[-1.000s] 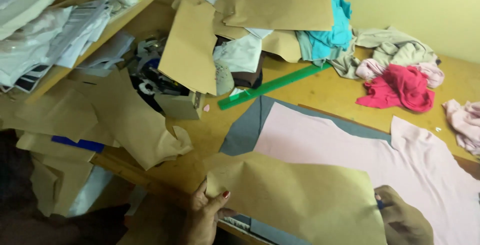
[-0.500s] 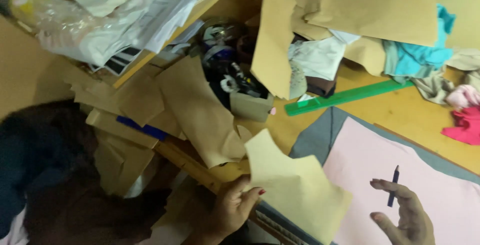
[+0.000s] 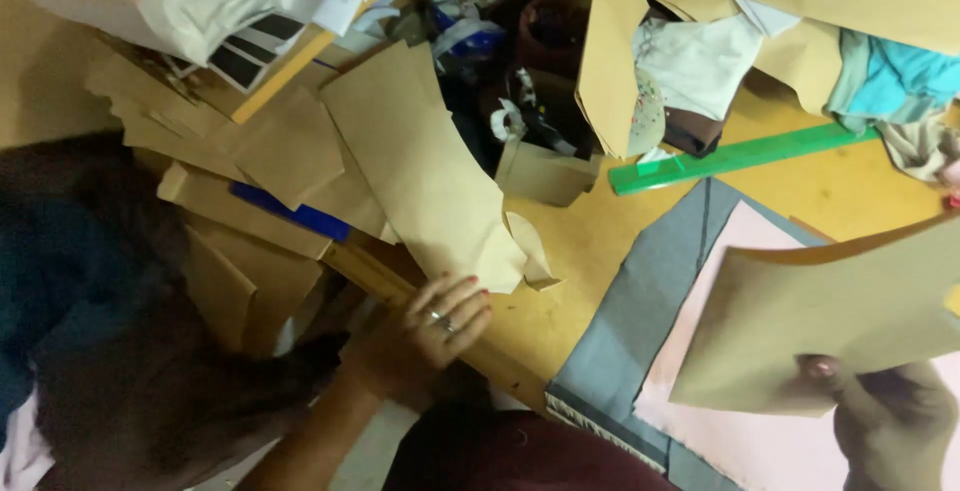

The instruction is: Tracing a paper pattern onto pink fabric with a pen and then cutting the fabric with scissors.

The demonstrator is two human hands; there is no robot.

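Note:
My right hand grips the lower edge of a large brown paper pattern piece, holding it above pink fabric that lies on grey fabric. My left hand, wearing a ring, rests flat on the wooden table edge with nothing in it. Its fingertips touch the bottom tip of another long brown paper piece that hangs over the table's left side.
A green ruler lies past the fabrics. Behind it is a heap of brown paper pieces, cloth scraps and turquoise fabric. More paper pieces, a blue strip and stacked papers crowd the left.
The paper piece passed from my left hand to my right and now hovers over the pink fabric. My left hand let go and settled on the table edge. The view swung left.

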